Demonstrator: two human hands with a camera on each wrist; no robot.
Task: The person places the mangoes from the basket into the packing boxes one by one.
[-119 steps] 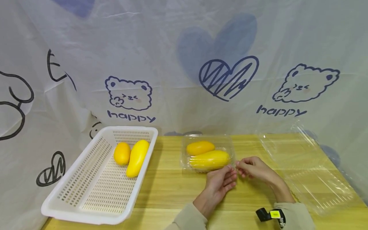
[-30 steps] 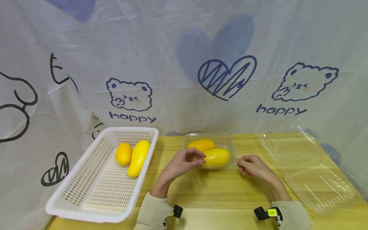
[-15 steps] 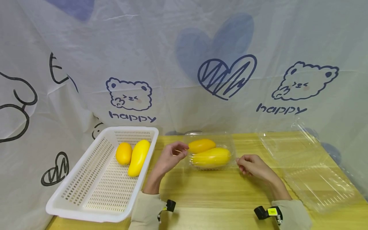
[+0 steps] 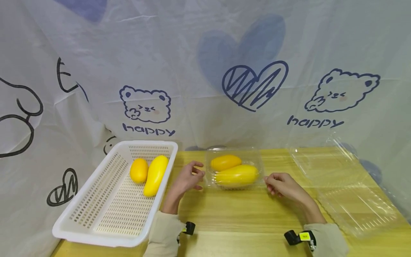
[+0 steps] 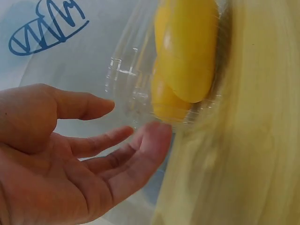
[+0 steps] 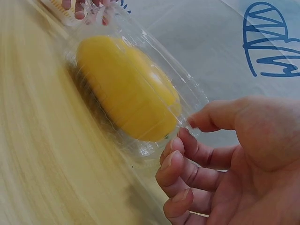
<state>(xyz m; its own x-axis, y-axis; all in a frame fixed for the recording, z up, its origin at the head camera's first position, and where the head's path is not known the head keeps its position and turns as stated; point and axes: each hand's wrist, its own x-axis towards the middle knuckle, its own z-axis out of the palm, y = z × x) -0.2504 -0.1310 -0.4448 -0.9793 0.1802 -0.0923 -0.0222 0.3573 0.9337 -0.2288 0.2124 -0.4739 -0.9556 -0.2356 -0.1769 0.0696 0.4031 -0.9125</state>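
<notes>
A clear plastic box [image 4: 234, 151] stands on the table with two yellow mangoes, a smaller one [image 4: 226, 162] behind a longer one [image 4: 237, 175]. Clear plastic covers the longer mango [image 6: 124, 86] in the right wrist view. My right hand [image 4: 284, 185] pinches the box's right edge between thumb and forefinger, the other fingers curled below. My left hand [image 4: 188, 177] is at the box's left end, thumb and fingers spread and loosely bent. In the left wrist view its fingertips [image 5: 159, 133] are close to the box's edge; whether they touch it is unclear.
A white perforated basket [image 4: 106, 241] at left holds two more mangoes, a short one [image 4: 139, 171] and a long one [image 4: 156, 176]. Another clear plastic container [image 4: 356, 210] lies opened out at right. A printed cloth [image 4: 199, 117] hangs behind the table.
My left hand has moved from the box's right front corner, across its front, to its left end, and its fingers have spread. The right hand stays at the right edge.
</notes>
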